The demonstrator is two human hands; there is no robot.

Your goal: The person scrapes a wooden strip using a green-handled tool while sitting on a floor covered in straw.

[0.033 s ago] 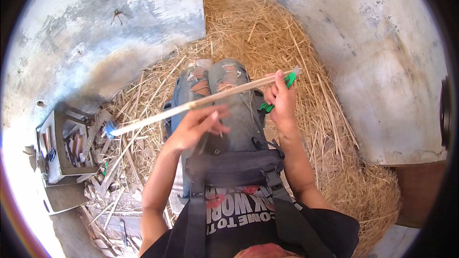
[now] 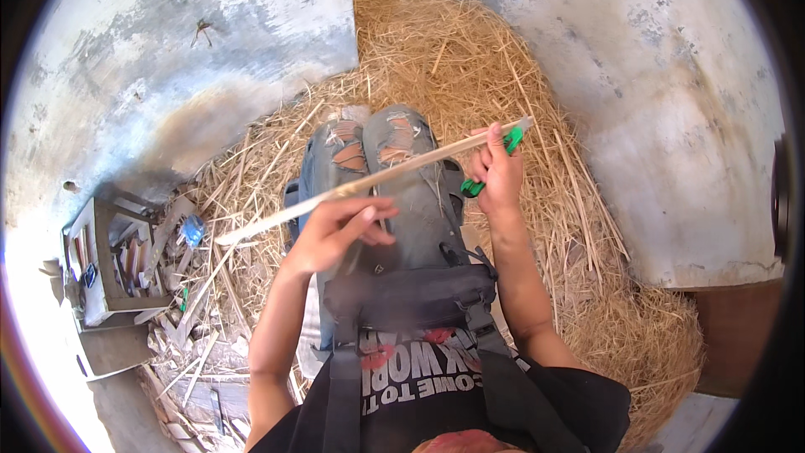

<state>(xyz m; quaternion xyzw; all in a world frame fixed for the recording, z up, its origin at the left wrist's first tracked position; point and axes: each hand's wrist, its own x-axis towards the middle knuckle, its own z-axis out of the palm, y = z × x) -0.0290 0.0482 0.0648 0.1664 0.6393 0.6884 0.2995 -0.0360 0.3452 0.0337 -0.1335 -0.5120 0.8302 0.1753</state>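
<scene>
A long, thin strip of pale bamboo or wood (image 2: 411,164) slants across my knees, its right end higher in the picture. My right hand (image 2: 502,178) is closed around a green-handled knife (image 2: 512,142), its grey tip beside the strip's right end. The thumb and fingers of that hand also pinch the strip. Below the fist, the lower part of the green handle sticks out. My left hand (image 2: 331,235) lies right under the strip's middle, fingers apart and slightly bent, a little blurred. Whether it touches the strip is hard to see.
Straw and fine shavings (image 2: 453,42) cover the ground. A worn box (image 2: 105,260) filled with wood scraps stands at the left, near a crumpled blue thing (image 2: 193,231). Weathered walls (image 2: 226,25) rise on both sides. A black pouch (image 2: 411,292) lies across my lap.
The strip has slid a little to the right, its left end now apart from the blue thing in the picture. My left hand has shifted slightly; my right hand moved slightly right.
</scene>
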